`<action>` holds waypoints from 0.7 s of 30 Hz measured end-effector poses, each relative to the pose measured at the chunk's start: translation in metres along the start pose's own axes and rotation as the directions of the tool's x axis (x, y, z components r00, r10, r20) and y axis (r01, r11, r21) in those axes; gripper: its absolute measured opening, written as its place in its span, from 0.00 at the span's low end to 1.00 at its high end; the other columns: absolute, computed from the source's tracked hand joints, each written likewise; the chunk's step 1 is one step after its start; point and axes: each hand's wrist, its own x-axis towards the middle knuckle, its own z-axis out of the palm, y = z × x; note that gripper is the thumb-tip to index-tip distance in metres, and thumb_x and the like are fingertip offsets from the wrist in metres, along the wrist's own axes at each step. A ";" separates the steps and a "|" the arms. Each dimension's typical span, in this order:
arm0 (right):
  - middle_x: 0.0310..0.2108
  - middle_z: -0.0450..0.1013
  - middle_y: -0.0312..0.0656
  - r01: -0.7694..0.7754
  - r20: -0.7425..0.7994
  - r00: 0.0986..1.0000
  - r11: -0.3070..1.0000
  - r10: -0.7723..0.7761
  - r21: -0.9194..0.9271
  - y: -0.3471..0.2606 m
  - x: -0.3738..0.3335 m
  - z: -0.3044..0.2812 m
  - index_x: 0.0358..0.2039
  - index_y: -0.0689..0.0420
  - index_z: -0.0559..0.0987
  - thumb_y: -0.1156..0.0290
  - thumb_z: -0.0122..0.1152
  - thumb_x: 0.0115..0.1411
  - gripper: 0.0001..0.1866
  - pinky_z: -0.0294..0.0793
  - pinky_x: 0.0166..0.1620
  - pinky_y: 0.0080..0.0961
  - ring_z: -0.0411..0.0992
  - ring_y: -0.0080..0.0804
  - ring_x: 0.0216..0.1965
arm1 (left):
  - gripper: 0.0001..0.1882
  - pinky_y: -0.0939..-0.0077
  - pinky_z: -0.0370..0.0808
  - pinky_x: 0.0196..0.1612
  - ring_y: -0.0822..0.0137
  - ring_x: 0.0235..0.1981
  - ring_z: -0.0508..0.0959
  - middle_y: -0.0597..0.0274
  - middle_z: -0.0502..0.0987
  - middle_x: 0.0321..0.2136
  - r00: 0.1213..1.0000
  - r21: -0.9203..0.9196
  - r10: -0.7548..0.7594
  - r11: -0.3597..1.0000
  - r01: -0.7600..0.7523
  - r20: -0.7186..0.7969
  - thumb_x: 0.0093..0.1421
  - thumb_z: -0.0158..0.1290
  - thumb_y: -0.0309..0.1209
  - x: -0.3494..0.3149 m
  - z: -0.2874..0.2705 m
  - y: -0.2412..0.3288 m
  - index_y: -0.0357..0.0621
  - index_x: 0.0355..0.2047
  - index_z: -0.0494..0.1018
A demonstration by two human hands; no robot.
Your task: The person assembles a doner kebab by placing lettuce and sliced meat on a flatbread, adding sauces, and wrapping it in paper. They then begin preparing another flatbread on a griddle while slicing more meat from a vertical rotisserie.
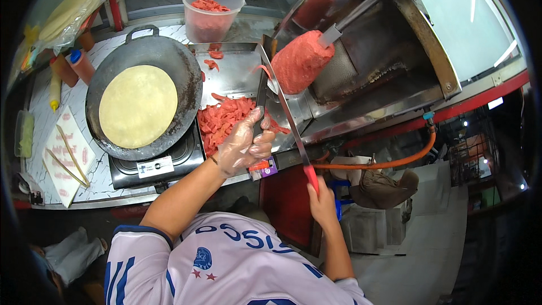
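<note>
Meat cone [300, 63] is being held on a spit [364, 8] at one o'clock, still thick; shaved strips [223, 120] are being piled at ten. A dark tool [262, 93] is being held by the left grip [240, 148], a red-handled knife [289, 114] by the right grip [323, 203].

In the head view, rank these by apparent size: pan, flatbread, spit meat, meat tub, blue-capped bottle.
1. pan
2. flatbread
3. meat tub and spit meat: they look alike, so I won't rank them
4. blue-capped bottle
</note>
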 end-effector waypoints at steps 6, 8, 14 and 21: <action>0.22 0.68 0.39 -0.090 0.053 0.995 0.994 0.086 0.061 0.041 -0.072 -0.075 0.48 0.61 0.77 0.67 0.57 0.66 0.13 0.67 0.30 0.28 0.67 0.25 0.24 | 0.23 0.79 0.55 0.16 0.75 0.11 0.56 0.70 0.60 0.15 0.992 0.137 -0.022 0.990 0.039 -0.123 0.74 0.36 0.54 -0.023 0.002 0.004 0.52 0.31 0.64; 0.21 0.67 0.40 -0.004 0.031 1.000 0.992 0.000 0.127 0.050 -0.060 -0.066 0.48 0.59 0.77 0.67 0.56 0.67 0.13 0.67 0.29 0.27 0.67 0.24 0.24 | 0.23 0.79 0.54 0.16 0.75 0.11 0.56 0.70 0.59 0.15 0.968 0.367 0.070 0.930 0.024 -0.241 0.74 0.36 0.54 -0.029 0.002 -0.009 0.51 0.31 0.64; 0.23 0.69 0.45 0.210 -0.252 0.956 0.949 -0.149 0.235 -0.040 0.065 0.051 0.47 0.61 0.75 0.65 0.53 0.70 0.13 0.70 0.31 0.32 0.70 0.30 0.24 | 0.27 0.69 0.65 0.21 0.71 0.15 0.65 0.68 0.62 0.16 0.937 0.890 0.308 0.455 0.006 -0.164 0.74 0.36 0.56 -0.021 -0.010 -0.041 0.44 0.38 0.68; 0.28 0.74 0.61 0.126 -0.211 0.973 0.981 -0.093 0.146 -0.074 0.073 0.050 0.47 0.60 0.74 0.66 0.52 0.69 0.12 0.71 0.32 0.48 0.76 0.64 0.33 | 0.26 0.68 0.63 0.19 0.71 0.15 0.67 0.67 0.63 0.16 0.940 0.852 0.296 0.523 -0.012 -0.168 0.73 0.39 0.56 -0.005 -0.015 -0.035 0.44 0.37 0.67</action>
